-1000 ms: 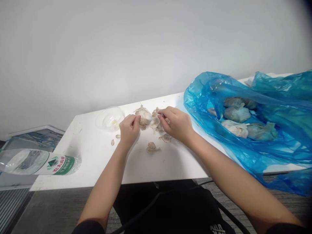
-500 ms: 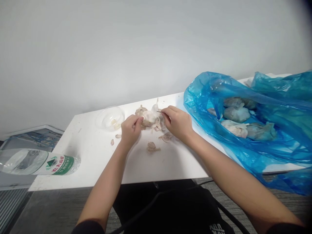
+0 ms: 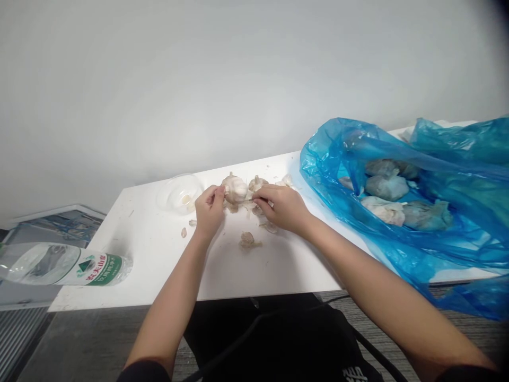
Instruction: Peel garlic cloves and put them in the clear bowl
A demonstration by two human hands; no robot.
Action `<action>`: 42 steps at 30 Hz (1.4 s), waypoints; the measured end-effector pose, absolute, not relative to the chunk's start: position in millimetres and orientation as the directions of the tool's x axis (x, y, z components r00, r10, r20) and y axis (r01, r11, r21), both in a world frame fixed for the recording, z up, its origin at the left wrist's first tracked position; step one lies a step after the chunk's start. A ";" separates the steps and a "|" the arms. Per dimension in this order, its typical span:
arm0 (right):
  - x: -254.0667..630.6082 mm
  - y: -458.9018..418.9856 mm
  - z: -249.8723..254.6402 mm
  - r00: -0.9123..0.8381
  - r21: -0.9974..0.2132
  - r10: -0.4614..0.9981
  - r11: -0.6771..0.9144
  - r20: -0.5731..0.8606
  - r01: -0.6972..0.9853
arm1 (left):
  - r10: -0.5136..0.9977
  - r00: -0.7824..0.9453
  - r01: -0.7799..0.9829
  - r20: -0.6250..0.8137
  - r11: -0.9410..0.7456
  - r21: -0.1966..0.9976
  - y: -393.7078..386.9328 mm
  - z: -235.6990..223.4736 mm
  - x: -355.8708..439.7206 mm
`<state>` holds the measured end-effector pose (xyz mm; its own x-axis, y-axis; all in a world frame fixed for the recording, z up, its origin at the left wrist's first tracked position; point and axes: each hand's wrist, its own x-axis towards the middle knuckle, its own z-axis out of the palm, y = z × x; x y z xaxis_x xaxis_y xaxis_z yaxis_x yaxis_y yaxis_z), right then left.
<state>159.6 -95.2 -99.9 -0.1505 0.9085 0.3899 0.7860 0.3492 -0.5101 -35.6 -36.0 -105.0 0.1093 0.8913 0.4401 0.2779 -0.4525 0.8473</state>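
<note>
Your left hand (image 3: 210, 210) is clamped on the garlic bulb (image 3: 237, 189), probably to steady it; your right hand (image 3: 283, 206) pinches a thin object (image 3: 251, 199) just right of it, too small to identify; clear bowl (image 3: 167, 192) left of your grip, likely for easy reach.

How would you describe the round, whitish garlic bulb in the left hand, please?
On the long white table, look between the round clear bowl and the translucent blue plastic bag. There, the bare left hand grips the round, whitish garlic bulb; unlike its neighbours, it is held.
</note>
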 end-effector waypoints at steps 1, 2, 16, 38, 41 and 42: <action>161.1 -95.3 -98.6 -0.115 -0.523 0.918 0.315 0.379 0.792 | 0.898 0.112 0.258 0.427 -0.441 0.860 -34.8 -105.1 -36.2; 162.8 -95.3 -97.3 -0.071 -0.529 0.927 0.271 0.368 0.804 | 0.903 0.111 0.237 0.414 -0.429 0.872 -33.4 -105.2 -36.9; 172.4 -92.2 -101.1 -0.129 -0.420 0.835 0.395 0.535 0.817 | 0.983 0.092 0.024 0.157 -0.160 0.987 -27.2 -103.7 -37.4; 171.7 -88.8 -111.3 -0.222 -0.183 0.666 0.482 0.712 0.857 | 0.995 0.099 -0.067 0.011 -0.005 0.998 -27.9 -100.9 -37.1; 169.7 -88.3 -113.7 -0.250 -0.134 0.640 0.489 0.727 0.862 | 0.992 0.123 -0.092 -0.017 0.029 0.995 -29.1 -99.8 -35.7; 169.4 -88.4 -113.6 -0.253 -0.126 0.629 0.493 0.735 0.861 | 0.991 0.129 -0.100 -0.029 0.042 0.994 -29.4 -99.2 -35.3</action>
<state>169.4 -88.4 -113.6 -0.2525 0.6294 0.7349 0.8608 0.4929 -0.1263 -35.3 -29.4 -99.2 0.1285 0.9913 -0.0289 -0.0999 0.0420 0.9941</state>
